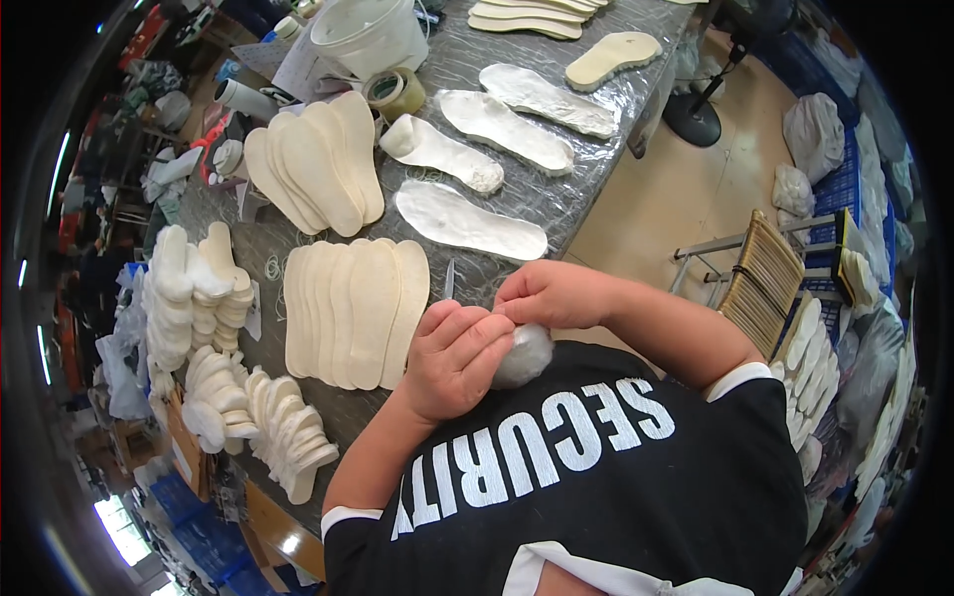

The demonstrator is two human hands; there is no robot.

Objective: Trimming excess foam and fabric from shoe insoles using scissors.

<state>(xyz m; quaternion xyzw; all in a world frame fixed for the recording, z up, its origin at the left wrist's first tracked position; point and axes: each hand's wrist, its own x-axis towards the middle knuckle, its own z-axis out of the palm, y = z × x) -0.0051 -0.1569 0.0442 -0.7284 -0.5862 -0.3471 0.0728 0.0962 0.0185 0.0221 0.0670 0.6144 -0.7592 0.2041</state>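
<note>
At the table's near edge, a white fluffy piece [524, 358] sits against my shirt front, mostly hidden by my hands. My left hand [457, 360] is closed on its left side, fingers bent over it. The fingertips of my right hand [545, 294] are pinched together at its upper edge, close to my left fingers. A narrow pointed metal blade [449, 279] shows just beyond my left fingers; whether it is held or lies on the table, I cannot tell. Beyond my hands lies a white fluffy insole [470, 221]. A fanned row of cream insoles [343, 313] is left of my left hand.
Several more fluffy insoles [507, 131] lie farther back. Another fan of cream insoles [313, 164], tape rolls [395, 92] and a white bucket [366, 40] stand at the far left. Piled insoles [288, 432] line the left edge. A wicker-seated chair [760, 283] stands right.
</note>
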